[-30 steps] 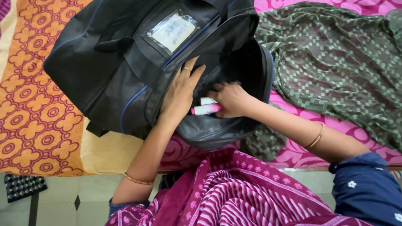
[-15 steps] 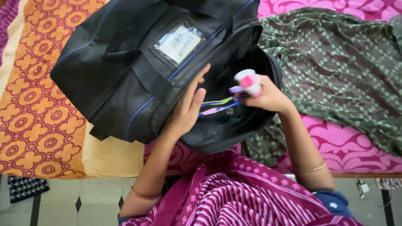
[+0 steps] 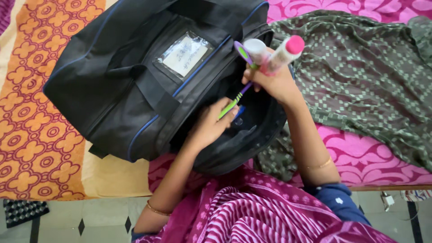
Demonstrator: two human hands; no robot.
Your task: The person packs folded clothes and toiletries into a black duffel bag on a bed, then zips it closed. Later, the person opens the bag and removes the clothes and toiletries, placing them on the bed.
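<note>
right hand (image 3: pixel 275 83) is clamped on two bottles (image 3: pixel 274 53) and a toothbrush (image 3: pixel 238 92) slanting down-left toward the bag (image 3: pixel 135 94) mouth; left hand (image 3: pixel 208 127) sits nearer there, fingers loosely spread, gripping nothing

A bed fills most of the view, covered on its left side by an orange cotton sheet with a red-and-yellow flower pattern (image 3: pixel 27 112) and on its right by a bright pink sheet with paler swirls (image 3: pixel 360 153). Below the bed's near edge lies a pale tiled floor with small dark diamond insets (image 3: pixel 81 225). Soft, even daylight, no hard shadows
</note>
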